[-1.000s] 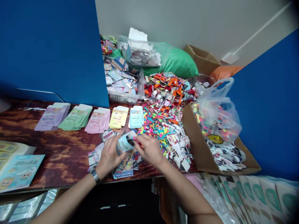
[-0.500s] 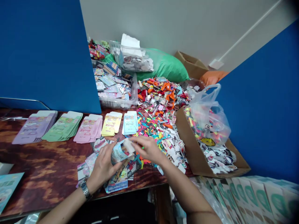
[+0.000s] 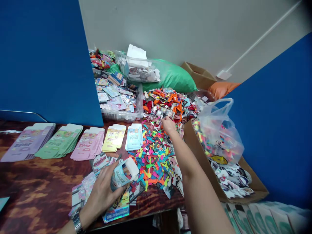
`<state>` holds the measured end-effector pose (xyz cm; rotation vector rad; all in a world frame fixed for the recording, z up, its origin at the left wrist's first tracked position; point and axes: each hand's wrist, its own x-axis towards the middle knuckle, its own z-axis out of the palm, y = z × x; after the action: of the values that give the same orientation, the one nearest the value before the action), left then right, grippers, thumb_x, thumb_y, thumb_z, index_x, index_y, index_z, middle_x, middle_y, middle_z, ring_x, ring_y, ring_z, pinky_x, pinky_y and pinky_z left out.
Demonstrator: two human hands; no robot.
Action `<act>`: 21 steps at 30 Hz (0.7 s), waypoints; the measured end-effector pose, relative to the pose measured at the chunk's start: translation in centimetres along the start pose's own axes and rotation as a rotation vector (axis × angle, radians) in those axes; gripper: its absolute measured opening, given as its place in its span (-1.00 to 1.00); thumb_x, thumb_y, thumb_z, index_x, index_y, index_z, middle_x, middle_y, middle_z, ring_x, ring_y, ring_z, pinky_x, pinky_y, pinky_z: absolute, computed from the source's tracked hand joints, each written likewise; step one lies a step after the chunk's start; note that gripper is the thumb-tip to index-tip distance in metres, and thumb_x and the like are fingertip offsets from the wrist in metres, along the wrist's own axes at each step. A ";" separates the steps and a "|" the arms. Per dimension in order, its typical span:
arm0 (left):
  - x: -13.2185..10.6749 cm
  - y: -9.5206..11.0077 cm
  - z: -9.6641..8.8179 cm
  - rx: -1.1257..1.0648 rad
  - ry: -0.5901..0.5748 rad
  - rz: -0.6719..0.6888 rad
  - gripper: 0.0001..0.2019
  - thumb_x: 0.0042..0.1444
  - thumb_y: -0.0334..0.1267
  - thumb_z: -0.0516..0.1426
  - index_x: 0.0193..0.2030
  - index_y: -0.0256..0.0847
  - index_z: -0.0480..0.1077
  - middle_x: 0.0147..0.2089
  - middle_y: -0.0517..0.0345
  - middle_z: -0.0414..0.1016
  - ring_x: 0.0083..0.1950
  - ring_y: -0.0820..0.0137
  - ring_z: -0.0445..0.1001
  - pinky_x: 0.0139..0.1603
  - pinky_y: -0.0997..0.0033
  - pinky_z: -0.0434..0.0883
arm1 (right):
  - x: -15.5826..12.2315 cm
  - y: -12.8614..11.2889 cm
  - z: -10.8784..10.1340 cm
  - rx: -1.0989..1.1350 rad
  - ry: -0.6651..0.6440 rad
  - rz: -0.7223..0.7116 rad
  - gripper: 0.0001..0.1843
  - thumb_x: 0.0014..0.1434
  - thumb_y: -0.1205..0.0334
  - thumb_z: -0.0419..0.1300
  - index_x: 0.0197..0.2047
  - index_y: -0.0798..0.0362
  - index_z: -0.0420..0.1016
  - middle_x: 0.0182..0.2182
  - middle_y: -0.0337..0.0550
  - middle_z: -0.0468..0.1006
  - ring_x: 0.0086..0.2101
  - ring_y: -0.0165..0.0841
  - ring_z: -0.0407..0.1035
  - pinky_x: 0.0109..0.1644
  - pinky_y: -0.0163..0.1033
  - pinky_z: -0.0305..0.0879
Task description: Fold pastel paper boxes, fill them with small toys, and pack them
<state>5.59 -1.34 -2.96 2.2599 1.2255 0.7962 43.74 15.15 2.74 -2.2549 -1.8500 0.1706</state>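
Note:
My left hand (image 3: pixel 101 192) is wrapped round a small light-blue paper box (image 3: pixel 123 173) with its white end flap open, low over cards lying near the table's front edge. My right hand (image 3: pixel 168 124) is stretched far out over the heap of small colourful pieces (image 3: pixel 156 156), its fingers curled down into the red and orange items (image 3: pixel 170 100) at the back. What the fingers touch or hold is hidden.
Flat box blanks lie in a row: purple (image 3: pixel 26 141), green (image 3: pixel 59 139), pink (image 3: pixel 87 142), yellow (image 3: pixel 114 137), blue (image 3: pixel 133 136). A clear tray of cards (image 3: pixel 117 97) stands behind. A cardboard box (image 3: pixel 202 162) with a plastic bag (image 3: pixel 219 130) sits at right. Blue partitions flank the wooden table (image 3: pixel 36 191).
My right hand left the blue box and reached forward to the far heap. The left hand kept hold of the box, its flap now open. The view shifted right.

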 end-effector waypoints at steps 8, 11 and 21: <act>1.0 0.4 -0.2 -0.086 0.010 -0.118 -0.31 0.05 0.03 0.23 0.25 -0.17 0.12 0.13 -0.11 0.40 0.13 0.09 0.44 0.06 0.06 0.44 | -2.8 -1.3 -4.1 0.199 0.039 -0.005 -0.74 0.27 0.12 0.03 -0.22 0.09 0.46 -0.37 -0.13 0.54 -0.36 -0.37 0.39 -0.29 -0.30 0.26; 1.9 1.1 0.0 -0.160 0.003 -0.200 -0.34 0.01 0.01 0.25 0.20 -0.20 0.18 0.09 -0.08 0.44 0.08 0.10 0.47 0.04 0.05 0.45 | -5.6 -4.5 -5.7 0.503 -0.007 -0.090 -0.69 0.23 0.00 0.09 -0.21 0.09 0.42 -0.44 -0.21 0.50 -0.46 -0.44 0.34 -0.40 -0.34 0.26; 3.1 2.4 -0.1 -0.369 -0.008 -0.360 -0.34 -0.11 -0.04 0.32 0.11 -0.23 0.27 -0.01 0.00 0.50 -0.02 0.16 0.51 0.00 0.10 0.45 | -14.5 -15.6 -3.1 0.967 -0.335 -0.297 -0.82 0.23 0.11 0.17 -0.18 0.03 0.44 -0.40 -0.25 0.54 -0.44 -0.44 0.43 -0.39 -0.34 0.35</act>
<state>8.32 0.10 -0.51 1.6878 1.3072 0.7949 26.71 3.53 8.79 -1.3217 -1.6571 1.1544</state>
